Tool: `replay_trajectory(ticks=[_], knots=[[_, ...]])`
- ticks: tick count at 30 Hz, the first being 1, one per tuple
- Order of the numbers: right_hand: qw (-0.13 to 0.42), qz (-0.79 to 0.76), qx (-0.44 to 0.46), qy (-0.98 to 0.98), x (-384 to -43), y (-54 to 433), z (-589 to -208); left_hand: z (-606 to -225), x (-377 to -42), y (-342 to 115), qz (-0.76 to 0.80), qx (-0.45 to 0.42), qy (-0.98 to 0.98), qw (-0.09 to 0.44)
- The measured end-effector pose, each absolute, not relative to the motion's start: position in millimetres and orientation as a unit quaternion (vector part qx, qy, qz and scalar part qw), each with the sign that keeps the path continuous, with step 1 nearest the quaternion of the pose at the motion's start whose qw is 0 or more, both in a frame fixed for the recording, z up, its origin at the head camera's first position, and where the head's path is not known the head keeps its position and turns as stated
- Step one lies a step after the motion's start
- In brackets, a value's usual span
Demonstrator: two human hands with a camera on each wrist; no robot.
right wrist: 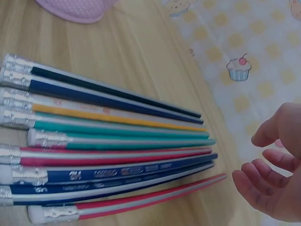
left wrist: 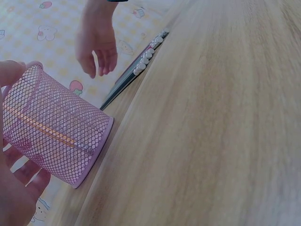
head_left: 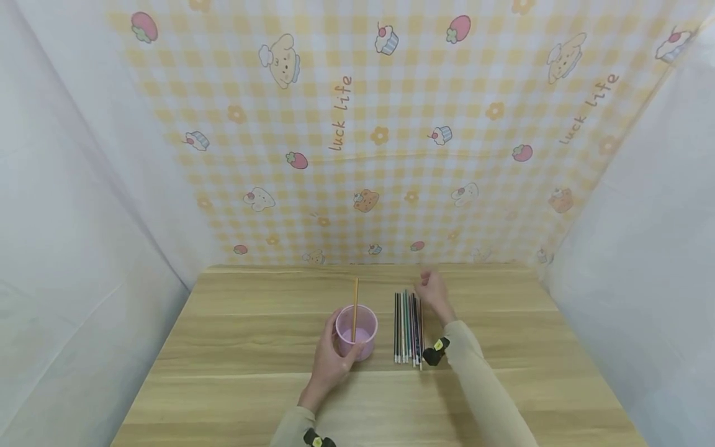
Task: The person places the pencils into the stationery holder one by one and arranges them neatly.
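In the head view my left hand (head_left: 329, 361) grips a pink mesh pen cup (head_left: 365, 352) standing upright on the table. One yellow-orange pencil (head_left: 355, 301) leans inside, its eraser end down at the bottom in the left wrist view. To the right of the cup, several pencils (right wrist: 117, 136) lie side by side in a row, with white erasers towards me; dark blue, green, yellow and red ones show. My right hand (head_left: 434, 294) hovers just past their far ends, fingers loosely bent and holding nothing. In the right wrist view that hand (right wrist: 275, 172) is apart from the pencils.
The wooden table (head_left: 240, 329) ends at the back against a yellow checked cloth (head_left: 335, 174) with cartoon prints. White sheets hang at the left (head_left: 84, 217) and right (head_left: 642, 236) sides.
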State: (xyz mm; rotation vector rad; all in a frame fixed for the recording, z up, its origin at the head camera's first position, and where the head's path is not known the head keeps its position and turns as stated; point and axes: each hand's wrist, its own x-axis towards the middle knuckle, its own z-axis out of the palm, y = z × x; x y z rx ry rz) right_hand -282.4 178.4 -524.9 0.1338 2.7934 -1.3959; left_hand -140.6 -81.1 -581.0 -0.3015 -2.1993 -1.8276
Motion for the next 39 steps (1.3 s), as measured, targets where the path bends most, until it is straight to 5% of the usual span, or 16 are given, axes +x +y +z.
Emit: replay_trajectory(ticks=[16,39], knots=[[0.029,-0.382,0.085,0.92,-275,189,-553,-554,-130,-73,-0.634,-0.087,-0.759,0.122],[0.045,-0.335,0.083,0.937,-285,188,-547,-566,-134,-79,-0.622,-0.089,-0.77,0.112]])
